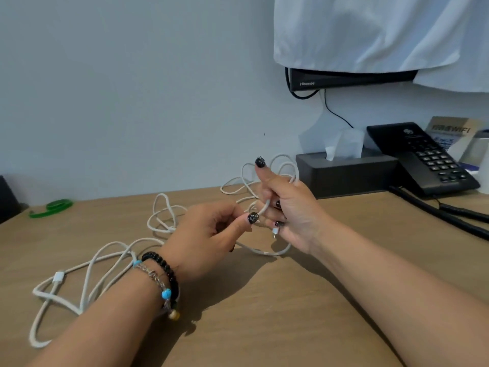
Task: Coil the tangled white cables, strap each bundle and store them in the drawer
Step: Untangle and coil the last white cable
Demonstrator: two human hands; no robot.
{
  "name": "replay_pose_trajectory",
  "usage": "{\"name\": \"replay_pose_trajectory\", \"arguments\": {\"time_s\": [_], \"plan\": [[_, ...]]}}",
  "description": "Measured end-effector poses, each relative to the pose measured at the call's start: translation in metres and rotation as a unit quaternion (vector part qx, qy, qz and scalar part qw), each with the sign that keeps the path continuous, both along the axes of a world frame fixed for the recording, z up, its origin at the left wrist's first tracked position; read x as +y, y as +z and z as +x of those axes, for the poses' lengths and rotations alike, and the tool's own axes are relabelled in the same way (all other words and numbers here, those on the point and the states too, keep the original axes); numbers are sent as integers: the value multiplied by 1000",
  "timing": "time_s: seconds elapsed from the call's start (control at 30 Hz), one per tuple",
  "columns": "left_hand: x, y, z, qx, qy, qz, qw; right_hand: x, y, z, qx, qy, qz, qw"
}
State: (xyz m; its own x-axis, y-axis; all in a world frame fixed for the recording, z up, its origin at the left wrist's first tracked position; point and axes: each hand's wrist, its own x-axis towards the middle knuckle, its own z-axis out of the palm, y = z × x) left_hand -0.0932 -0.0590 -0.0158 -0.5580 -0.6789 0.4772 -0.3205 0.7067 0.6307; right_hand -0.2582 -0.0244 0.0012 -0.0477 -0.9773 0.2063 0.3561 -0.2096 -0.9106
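A wooden desk (264,300) stands against a pale wall, with a tissue box (346,170) and black phone (420,157) far right. The right hand (288,215) grips loops of white cable (105,263); the left hand (206,239) pinches it just beside. The rest trails left across the desk.

Right of centre against the wall: dark tissue box (346,172). Further right: black desk phone (420,157), WiFi card (449,131) behind it. Upper right: white cloth (381,30) draped over Hisense screen (349,79).
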Motion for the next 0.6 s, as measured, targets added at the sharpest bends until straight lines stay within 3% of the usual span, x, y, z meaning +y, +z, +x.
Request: {"name": "replay_pose_trajectory", "arguments": {"time_s": [0.1, 0.23, 0.33, 0.5, 0.6], "plan": [[0, 2, 2, -59, 3, 13, 998, -5, -2, -3, -42, -43, 17, 998], [-4, 4, 4, -87, 14, 15, 996, -9, -2, -13, -221, -22, 49, 974], [-8, 6, 6, -92, 26, 19, 995, -10, 0, -17, -279, -16, 60, 958], [-15, 8, 13, -145, 72, 21, 987, -9, 10, -32, -247, -86, 22, 965], [-23, 11, 20, -91, 139, 15, 986, -9, 12, -39, -160, -130, 6, 979]]}}
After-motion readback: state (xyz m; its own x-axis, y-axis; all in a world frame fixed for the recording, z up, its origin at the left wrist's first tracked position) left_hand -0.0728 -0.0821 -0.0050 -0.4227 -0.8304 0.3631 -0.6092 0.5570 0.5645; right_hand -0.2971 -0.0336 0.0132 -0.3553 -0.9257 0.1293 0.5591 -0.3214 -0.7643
